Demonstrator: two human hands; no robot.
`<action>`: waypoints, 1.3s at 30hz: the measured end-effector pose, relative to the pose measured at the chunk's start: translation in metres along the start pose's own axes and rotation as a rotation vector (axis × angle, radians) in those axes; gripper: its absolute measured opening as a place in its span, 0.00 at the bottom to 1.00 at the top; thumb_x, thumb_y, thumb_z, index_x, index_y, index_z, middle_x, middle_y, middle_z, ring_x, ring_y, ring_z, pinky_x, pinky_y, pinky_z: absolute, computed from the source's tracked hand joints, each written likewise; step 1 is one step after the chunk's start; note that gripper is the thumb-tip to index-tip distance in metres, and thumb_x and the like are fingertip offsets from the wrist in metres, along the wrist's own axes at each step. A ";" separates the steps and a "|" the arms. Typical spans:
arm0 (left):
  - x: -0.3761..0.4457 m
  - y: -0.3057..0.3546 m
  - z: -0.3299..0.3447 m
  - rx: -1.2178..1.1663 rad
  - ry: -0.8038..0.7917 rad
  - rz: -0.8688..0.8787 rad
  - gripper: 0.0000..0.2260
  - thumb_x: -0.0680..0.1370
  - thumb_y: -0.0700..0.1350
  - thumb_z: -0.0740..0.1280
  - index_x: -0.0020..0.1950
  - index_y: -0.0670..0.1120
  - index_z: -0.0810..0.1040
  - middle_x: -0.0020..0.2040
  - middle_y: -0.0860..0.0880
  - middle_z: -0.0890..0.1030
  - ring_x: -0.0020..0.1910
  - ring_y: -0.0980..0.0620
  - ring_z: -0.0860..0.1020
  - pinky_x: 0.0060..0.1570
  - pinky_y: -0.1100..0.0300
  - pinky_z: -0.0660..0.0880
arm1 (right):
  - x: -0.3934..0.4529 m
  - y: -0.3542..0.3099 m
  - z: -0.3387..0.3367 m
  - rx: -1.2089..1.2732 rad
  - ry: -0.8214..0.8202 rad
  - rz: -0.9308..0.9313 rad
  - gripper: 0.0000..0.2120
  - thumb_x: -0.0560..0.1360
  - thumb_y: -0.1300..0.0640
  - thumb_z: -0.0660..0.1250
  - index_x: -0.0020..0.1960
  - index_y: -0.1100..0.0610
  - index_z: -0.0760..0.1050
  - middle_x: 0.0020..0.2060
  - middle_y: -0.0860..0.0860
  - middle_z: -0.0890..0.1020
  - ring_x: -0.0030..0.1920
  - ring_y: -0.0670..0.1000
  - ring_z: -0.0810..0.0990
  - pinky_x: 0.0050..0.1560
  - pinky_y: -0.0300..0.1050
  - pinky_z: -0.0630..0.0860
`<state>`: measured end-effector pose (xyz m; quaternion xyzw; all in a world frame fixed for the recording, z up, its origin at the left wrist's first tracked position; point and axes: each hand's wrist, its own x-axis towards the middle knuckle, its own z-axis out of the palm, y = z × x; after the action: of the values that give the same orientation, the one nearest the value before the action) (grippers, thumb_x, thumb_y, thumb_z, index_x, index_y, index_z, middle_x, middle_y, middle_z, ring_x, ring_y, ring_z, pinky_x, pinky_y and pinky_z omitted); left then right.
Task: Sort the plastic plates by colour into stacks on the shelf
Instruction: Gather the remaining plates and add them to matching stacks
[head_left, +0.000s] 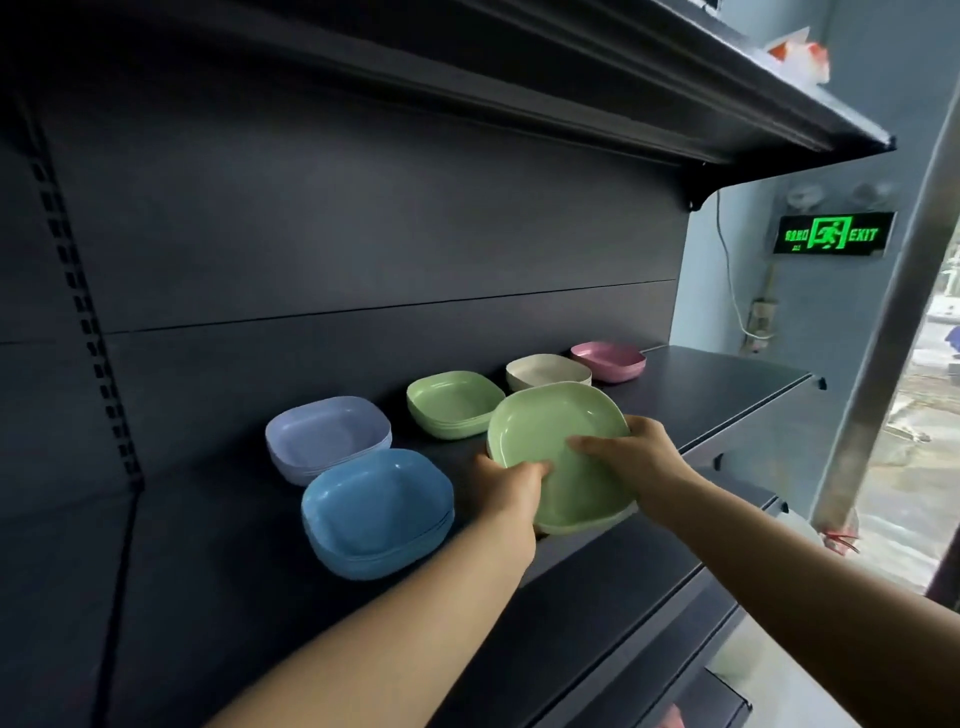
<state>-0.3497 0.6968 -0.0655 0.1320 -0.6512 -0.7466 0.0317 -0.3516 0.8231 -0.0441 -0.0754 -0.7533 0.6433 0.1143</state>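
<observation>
Head view: green plate (563, 457), tilted above shelf (727, 384) front edge, gripped by left hand (506, 491) and right hand (636, 457), fingers curled on its rim. Stacks behind: blue (376, 514), lilac (327, 436), green (452, 402), cream (545, 370), pink (608, 359).

A green-lit exit sign (832, 234) hangs on the blue wall (789, 312).

Both hands, left (506, 486) and right (631, 457), gripped a tilted green plate (566, 441) above the shelf (727, 379). Behind stood lilac (327, 434), blue (376, 512), green (452, 402), cream (545, 370) and pink (608, 359) stacks.
</observation>
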 end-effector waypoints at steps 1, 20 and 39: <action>0.008 -0.001 0.007 0.008 0.027 -0.001 0.24 0.70 0.39 0.75 0.62 0.41 0.72 0.57 0.43 0.78 0.49 0.46 0.76 0.47 0.58 0.72 | 0.014 0.003 -0.001 -0.005 -0.023 0.003 0.11 0.69 0.63 0.74 0.50 0.61 0.78 0.40 0.55 0.83 0.38 0.54 0.82 0.39 0.45 0.79; 0.100 -0.032 0.031 0.259 0.344 -0.022 0.20 0.67 0.37 0.75 0.57 0.41 0.75 0.53 0.45 0.80 0.51 0.48 0.78 0.44 0.59 0.71 | 0.154 0.064 0.031 -0.239 -0.447 0.087 0.20 0.66 0.56 0.77 0.54 0.62 0.78 0.48 0.55 0.83 0.48 0.54 0.81 0.43 0.42 0.73; 0.029 0.093 -0.085 1.357 -0.008 0.276 0.26 0.76 0.51 0.66 0.73 0.49 0.64 0.69 0.49 0.67 0.67 0.50 0.68 0.59 0.59 0.67 | 0.068 -0.050 0.060 -1.144 -0.424 -0.712 0.37 0.69 0.39 0.70 0.72 0.51 0.61 0.66 0.53 0.67 0.68 0.58 0.62 0.66 0.52 0.63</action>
<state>-0.3694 0.5948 0.0115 0.0359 -0.9852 -0.1639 0.0346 -0.4313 0.7756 0.0019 0.2544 -0.9581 0.0705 0.1109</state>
